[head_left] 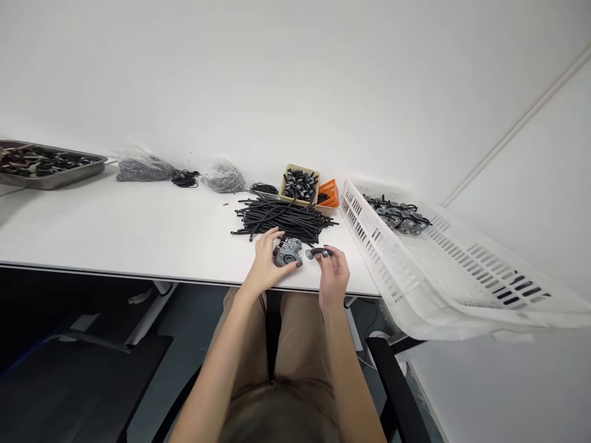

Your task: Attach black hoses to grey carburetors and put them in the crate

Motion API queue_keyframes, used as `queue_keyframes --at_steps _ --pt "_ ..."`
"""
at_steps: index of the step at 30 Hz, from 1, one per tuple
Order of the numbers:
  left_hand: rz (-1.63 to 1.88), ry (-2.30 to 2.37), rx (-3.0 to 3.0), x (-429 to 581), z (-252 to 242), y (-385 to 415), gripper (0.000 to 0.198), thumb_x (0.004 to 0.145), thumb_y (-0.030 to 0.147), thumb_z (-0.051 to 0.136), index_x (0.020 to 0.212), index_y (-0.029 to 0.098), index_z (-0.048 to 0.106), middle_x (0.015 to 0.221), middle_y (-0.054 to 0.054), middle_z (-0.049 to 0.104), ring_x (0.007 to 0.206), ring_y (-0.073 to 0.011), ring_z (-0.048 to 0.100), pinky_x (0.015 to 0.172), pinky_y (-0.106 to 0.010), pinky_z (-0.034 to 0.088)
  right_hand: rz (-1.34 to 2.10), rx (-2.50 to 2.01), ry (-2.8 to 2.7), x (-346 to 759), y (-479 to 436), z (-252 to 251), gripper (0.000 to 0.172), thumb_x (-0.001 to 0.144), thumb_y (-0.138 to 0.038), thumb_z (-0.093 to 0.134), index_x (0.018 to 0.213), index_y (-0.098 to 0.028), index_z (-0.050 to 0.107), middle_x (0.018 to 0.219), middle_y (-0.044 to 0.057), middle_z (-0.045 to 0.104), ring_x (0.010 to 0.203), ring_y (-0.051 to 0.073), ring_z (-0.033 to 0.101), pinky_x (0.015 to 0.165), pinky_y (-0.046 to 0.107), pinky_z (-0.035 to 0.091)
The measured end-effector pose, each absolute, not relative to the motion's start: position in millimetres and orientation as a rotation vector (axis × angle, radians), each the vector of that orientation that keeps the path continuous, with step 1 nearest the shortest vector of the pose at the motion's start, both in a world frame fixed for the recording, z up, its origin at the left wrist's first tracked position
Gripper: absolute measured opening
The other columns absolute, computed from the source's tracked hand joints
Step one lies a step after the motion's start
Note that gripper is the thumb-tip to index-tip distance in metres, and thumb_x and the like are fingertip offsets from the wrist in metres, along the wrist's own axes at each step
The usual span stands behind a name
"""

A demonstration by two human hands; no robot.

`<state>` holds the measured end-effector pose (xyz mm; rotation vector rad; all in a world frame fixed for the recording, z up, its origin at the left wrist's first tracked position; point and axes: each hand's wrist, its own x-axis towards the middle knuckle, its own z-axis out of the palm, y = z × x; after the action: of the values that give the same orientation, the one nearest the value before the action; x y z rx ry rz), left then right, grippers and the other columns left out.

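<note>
My left hand has its thumb and fingers around a grey metal casting that rests on the white table. Pinched in my right hand is a short black hose piece with a grey round end. That grey end points toward the casting, with a small gap between them. Right behind both hands lies a heap of black rubber tubes.
A yellow basket of small black-and-grey parts and an orange basket stand behind the tubes. A large white crate with grey castings is at right. Plastic bags and a metal tray sit farther left.
</note>
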<state>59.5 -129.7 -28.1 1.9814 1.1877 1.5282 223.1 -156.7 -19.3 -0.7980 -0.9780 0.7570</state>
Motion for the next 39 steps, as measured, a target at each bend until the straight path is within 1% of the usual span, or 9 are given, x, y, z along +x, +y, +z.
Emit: queue_keyframes --at_steps 2,5,7,13,16,19,26,35,39 --pt "1.419 1.092 1.867 57 -30 -128 0.079 0.072 0.040 0.079 0.141 0.021 0.045 0.153 -0.015 0.040 0.142 -0.0334 0.034 0.117 -0.046 0.027 0.813 -0.761 -0.936 214 -144 -20 0.032 0.080 -0.042 0.070 0.101 -0.020 0.060 0.087 0.004 0.067 0.086 0.019 0.067 0.091 0.042 0.054" --pt "1.281 0.955 1.697 55 -28 -124 0.074 0.075 0.037 0.076 0.142 0.022 0.048 0.149 -0.014 0.047 0.139 -0.0316 0.042 0.118 -0.043 0.026 0.834 -0.725 -0.825 211 -129 -20 0.034 0.080 -0.041 0.070 0.104 -0.021 0.058 0.092 0.002 0.064 0.087 0.017 0.066 0.091 0.042 0.055" --pt "1.298 0.995 1.646 55 -27 -122 0.074 0.074 0.037 0.077 0.140 0.020 0.049 0.146 -0.015 0.049 0.137 -0.0314 0.043 0.117 -0.043 0.027 0.859 -0.697 -0.790 212 -120 -21 0.034 0.079 -0.040 0.071 0.106 -0.023 0.057 0.093 0.001 0.061 0.088 0.015 0.065 0.092 0.041 0.055" --pt "1.412 1.012 1.692 59 -30 -123 0.064 0.072 0.030 0.078 0.130 0.020 0.054 0.138 -0.015 0.049 0.134 -0.0294 0.044 0.115 -0.043 0.032 0.969 -0.707 -0.885 207 -102 -28 0.037 0.079 -0.041 0.070 0.109 -0.024 0.057 0.097 0.002 0.064 0.085 0.015 0.067 0.083 0.033 0.056" --pt "1.298 0.929 1.670 57 -30 -125 0.068 0.075 0.031 0.075 0.136 0.023 0.045 0.137 -0.012 0.053 0.125 -0.0274 0.053 0.110 -0.044 0.039 1.045 -0.690 -0.959 202 -101 -28 0.045 0.081 -0.042 0.070 0.120 -0.026 0.057 0.108 0.005 0.069 0.090 0.017 0.069 0.084 0.033 0.055" --pt "1.226 0.999 1.674 56 -30 -125 0.070 0.079 0.036 0.072 0.140 0.024 0.039 0.135 -0.011 0.057 0.116 -0.0262 0.060 0.104 -0.045 0.045 1.145 -0.672 -1.032 200 -104 -29 0.049 0.083 -0.043 0.069 0.127 -0.025 0.059 0.107 0.006 0.075 0.097 0.020 0.069 0.089 0.035 0.054" --pt "1.202 1.026 1.716 58 -30 -126 0.070 0.084 0.042 0.068 0.143 0.024 0.034 0.140 -0.013 0.056 0.120 -0.0267 0.060 0.102 -0.043 0.048 1.242 -0.642 -1.045 201 -106 -34 0.035 0.083 -0.046 0.070 0.107 -0.021 0.071 0.094 0.003 0.077 0.088 0.020 0.069 0.085 0.034 0.055" --pt "1.199 1.014 1.740 58 -31 -125 0.069 0.084 0.039 0.068 0.142 0.023 0.034 0.143 -0.013 0.054 0.122 -0.0266 0.058 0.105 -0.043 0.046 1.243 -0.639 -1.016 201 -105 -34 0.033 0.079 -0.045 0.072 0.100 -0.020 0.071 0.092 0.004 0.077 0.090 0.020 0.069 0.087 0.034 0.054" --pt "1.201 1.021 1.734 58 -31 -125 0.070 0.084 0.040 0.069 0.142 0.024 0.035 0.141 -0.013 0.055 0.119 -0.0266 0.060 0.103 -0.043 0.047 1.221 -0.663 -0.961 201 -104 -34 0.030 0.074 -0.039 0.077 0.096 -0.021 0.068 0.092 0.002 0.076 0.091 0.019 0.069 0.089 0.033 0.053"
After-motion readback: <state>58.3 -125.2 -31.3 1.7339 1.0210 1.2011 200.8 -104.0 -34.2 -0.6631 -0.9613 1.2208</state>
